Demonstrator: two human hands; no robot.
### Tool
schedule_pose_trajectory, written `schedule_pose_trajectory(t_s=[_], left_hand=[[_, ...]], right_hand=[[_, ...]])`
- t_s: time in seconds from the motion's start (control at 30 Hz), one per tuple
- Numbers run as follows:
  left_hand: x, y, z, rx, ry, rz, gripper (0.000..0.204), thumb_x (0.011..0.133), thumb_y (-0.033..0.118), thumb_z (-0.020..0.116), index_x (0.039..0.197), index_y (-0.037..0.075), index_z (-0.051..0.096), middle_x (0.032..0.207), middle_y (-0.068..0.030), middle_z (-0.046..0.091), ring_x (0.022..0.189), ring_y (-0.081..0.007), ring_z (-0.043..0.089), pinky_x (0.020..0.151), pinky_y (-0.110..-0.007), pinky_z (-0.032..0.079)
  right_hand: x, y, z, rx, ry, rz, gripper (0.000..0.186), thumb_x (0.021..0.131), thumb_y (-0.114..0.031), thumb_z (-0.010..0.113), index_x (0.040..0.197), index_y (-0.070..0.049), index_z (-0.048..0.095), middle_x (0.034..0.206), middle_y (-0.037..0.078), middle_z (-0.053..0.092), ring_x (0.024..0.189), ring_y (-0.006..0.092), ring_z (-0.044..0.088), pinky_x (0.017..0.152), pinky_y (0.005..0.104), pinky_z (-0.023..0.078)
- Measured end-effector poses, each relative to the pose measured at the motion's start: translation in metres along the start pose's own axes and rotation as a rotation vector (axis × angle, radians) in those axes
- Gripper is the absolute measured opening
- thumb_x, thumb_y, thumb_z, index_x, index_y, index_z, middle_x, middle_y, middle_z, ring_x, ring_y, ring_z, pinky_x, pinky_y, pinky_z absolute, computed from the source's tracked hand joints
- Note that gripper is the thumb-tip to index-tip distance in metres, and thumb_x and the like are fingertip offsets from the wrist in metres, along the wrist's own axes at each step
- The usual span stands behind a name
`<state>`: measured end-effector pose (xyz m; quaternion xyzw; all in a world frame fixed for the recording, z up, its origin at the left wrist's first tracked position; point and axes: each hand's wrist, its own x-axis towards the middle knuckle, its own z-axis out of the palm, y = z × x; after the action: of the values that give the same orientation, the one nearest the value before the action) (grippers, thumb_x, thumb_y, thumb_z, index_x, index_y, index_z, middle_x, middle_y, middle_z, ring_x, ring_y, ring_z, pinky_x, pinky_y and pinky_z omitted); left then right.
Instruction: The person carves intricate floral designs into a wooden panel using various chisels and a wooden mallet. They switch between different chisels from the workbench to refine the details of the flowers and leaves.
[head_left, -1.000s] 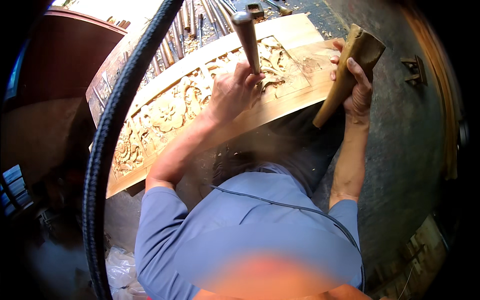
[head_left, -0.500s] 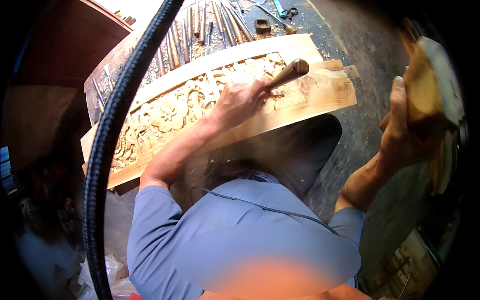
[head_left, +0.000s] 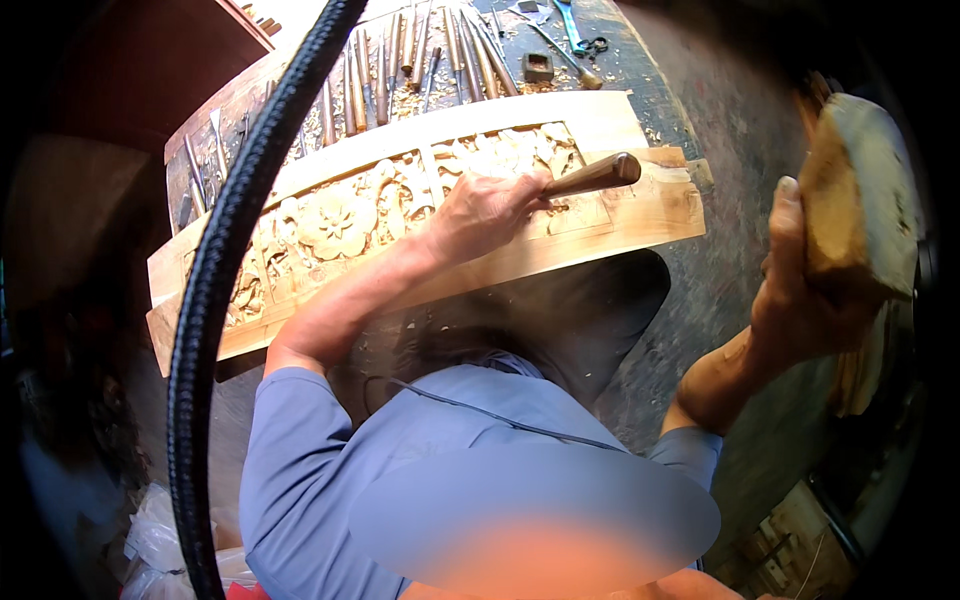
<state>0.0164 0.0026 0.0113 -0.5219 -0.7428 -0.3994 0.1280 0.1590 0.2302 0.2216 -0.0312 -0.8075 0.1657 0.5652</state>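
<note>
My left hand (head_left: 484,213) is closed around a wood-carving chisel (head_left: 597,177) whose brown handle slants up to the right. Its blade end is mostly hidden by my fingers, low over the right part of a pale carved wood panel (head_left: 655,208). Relief of a flower and leaves fills the panel's framed middle, with loose chips among it. Raised at the right, well apart from the chisel, my right hand (head_left: 805,310) grips a wooden mallet (head_left: 850,195) with a blocky head; its handle is mostly hidden in the fist.
Behind the panel, several wood-handled chisels (head_left: 485,62) lie in a row on the dark workbench (head_left: 625,55) among shavings. A small dark square block (head_left: 538,67), a brush-like tool (head_left: 588,78) and scissors (head_left: 594,46) lie beyond. A black braided cable (head_left: 200,300) crosses the left.
The view has shifted slightly. The chisel handle leans lower to the right than before. My right hand still holds the mallet raised, its head turned a little.
</note>
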Motion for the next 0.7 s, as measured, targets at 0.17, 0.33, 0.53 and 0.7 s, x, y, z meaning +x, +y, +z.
schedule_pose_trajectory(t_s=[0.17,0.33,0.53,0.7], left_hand=[[0.000,0.001,0.000,-0.085,0.042,0.001,0.021,0.097,0.008,0.076,0.115,0.008,0.065,0.072,-0.0092,0.071,0.062,-0.0273,0.073,0.054,-0.040,0.059],[0.002,0.003,0.003,-0.099,0.024,0.002,0.016,0.101,0.015,0.073,0.115,0.008,0.068,0.070,-0.0090,0.070,0.063,-0.0259,0.074,0.054,-0.040,0.058],[0.001,0.000,0.002,-0.030,0.026,0.048,0.022,0.101,0.017,0.074,0.119,0.008,0.068,0.072,-0.0090,0.070,0.062,-0.0249,0.073,0.053,-0.039,0.057],[-0.006,0.000,0.007,-0.035,0.075,0.044,0.018,0.104,0.020,0.071,0.117,0.008,0.067,0.069,-0.0092,0.067,0.059,-0.0263,0.071,0.050,-0.040,0.057]], right_hand=[[0.009,-0.016,0.010,-0.029,-0.021,-0.008,0.050,0.084,-0.006,0.089,0.127,0.011,0.069,0.113,0.021,0.081,0.100,0.0244,0.081,0.086,0.0369,0.068],[0.004,0.013,0.016,-0.131,-0.419,-0.440,0.064,0.079,-0.004,0.089,0.141,-0.004,0.070,0.130,0.014,0.078,0.115,0.0277,0.078,0.100,0.0413,0.064],[0.008,0.009,0.004,0.111,-0.180,-0.157,0.050,0.087,-0.006,0.085,0.134,0.003,0.071,0.131,0.016,0.077,0.114,0.0274,0.077,0.101,0.0427,0.063],[-0.016,0.002,0.022,-0.080,-0.389,-0.350,0.061,0.082,-0.001,0.087,0.140,-0.008,0.069,0.135,0.012,0.076,0.124,0.0332,0.074,0.106,0.0444,0.061]])
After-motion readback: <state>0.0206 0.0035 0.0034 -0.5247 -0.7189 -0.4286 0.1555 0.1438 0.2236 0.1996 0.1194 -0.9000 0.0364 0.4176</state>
